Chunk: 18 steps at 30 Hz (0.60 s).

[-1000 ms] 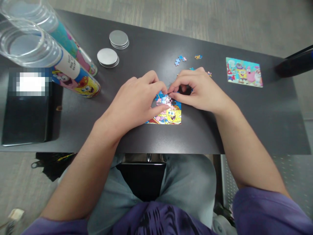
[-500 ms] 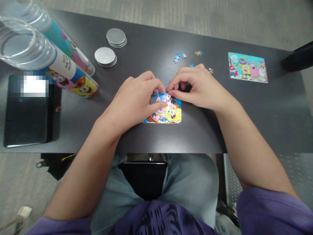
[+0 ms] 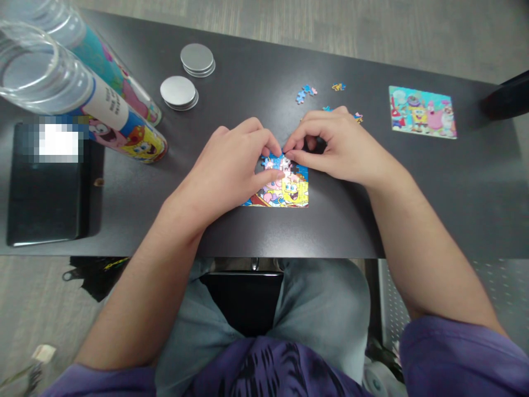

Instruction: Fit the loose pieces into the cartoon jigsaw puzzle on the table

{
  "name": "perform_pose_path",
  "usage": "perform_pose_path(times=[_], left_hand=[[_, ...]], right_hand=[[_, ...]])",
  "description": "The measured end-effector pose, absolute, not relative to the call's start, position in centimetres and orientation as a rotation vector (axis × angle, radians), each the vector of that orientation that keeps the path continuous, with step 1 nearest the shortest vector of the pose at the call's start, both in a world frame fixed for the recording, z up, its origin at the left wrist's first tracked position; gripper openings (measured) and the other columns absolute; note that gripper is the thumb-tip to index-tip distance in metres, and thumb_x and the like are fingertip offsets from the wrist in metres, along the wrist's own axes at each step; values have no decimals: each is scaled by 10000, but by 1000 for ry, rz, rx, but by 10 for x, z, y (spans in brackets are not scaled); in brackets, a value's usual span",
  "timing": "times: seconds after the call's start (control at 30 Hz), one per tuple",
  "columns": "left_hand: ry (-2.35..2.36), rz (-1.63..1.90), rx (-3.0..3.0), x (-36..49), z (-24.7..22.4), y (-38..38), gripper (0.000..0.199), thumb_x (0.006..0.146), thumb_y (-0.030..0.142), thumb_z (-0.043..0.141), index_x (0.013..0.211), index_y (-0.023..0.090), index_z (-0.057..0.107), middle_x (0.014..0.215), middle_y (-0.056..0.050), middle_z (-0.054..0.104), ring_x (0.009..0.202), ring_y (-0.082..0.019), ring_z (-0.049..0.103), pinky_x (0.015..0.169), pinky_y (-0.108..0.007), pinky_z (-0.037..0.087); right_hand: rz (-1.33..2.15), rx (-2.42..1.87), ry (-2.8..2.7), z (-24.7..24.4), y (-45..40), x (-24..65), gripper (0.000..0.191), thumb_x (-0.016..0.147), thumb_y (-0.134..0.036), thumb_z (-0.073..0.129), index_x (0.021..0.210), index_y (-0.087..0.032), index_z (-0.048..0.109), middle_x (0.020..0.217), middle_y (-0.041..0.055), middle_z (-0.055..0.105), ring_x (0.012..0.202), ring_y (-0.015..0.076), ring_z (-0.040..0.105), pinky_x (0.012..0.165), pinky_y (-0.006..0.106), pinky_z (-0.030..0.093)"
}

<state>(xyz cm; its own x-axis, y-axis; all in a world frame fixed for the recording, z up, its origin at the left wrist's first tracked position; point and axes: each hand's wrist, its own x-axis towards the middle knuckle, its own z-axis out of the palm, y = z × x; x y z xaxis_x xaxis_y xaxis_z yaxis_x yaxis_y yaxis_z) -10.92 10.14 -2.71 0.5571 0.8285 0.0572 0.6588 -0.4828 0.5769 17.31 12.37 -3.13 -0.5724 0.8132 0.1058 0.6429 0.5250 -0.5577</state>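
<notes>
A partly assembled cartoon puzzle (image 3: 294,193) lies on the dark table near its front edge, with a gap at its upper right. My left hand (image 3: 235,165) rests over the puzzle's left side, thumb and fingers apart and touching its surface. At the puzzle's top edge my right hand (image 3: 334,146) has thumb and index finger pinched together; whatever is between them is too small to make out. Loose blue and pink pieces (image 3: 305,94) lie beyond my hands, with an orange and blue piece (image 3: 339,87) to their right. More pieces are partly hidden behind my right hand.
A finished-looking puzzle (image 3: 424,113) lies at the right, near a black object (image 3: 506,98). Two clear-topped tubes (image 3: 142,140) stand at the left beside a black case (image 3: 45,204). Stacks of silver discs (image 3: 178,91) sit at the back left of the table (image 3: 248,237).
The view has shifted slightly. My left fingers have moved a little on the puzzle, and my right hand keeps its pinch at the top edge.
</notes>
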Motion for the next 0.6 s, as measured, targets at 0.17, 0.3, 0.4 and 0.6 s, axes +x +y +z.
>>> perform_pose_path(times=[0.17,0.3,0.4,0.6], left_hand=[[1194,456,2296,-108,-26,101,272,1052,87,956,1286,206,886,1356,-96,841,1103,-342,845,1046,-552,589],[1205,480,2285,-108,-25,100,206,1093,93,880,1264,207,889,1341,-97,842,1058,-321,824,1048,-559,582],[1226,470,2262,-106,-25,99,191,1092,119,876,1252,222,888,1346,-86,844,1033,-307,816,1079,-554,590],[1243,449,2242,-106,-25,99,176,1084,164,881,1241,244,879,1353,-82,847,1054,-320,823,1093,-554,607]], right_hand=[[657,-1160,-2430,-35,126,175,78,1123,-373,869,1086,-316,907,1096,54,903,889,289,761,1120,612,469],[635,-1151,-2418,-34,124,174,50,1095,-330,872,1064,-305,903,1077,56,903,871,284,748,1131,623,455],[616,-1194,-2445,-32,121,172,73,1128,-330,839,1095,-312,902,1108,60,915,914,303,771,1149,624,454],[630,-1184,-2438,-31,120,169,61,1136,-371,860,1130,-340,913,1080,54,883,936,329,801,1082,596,483]])
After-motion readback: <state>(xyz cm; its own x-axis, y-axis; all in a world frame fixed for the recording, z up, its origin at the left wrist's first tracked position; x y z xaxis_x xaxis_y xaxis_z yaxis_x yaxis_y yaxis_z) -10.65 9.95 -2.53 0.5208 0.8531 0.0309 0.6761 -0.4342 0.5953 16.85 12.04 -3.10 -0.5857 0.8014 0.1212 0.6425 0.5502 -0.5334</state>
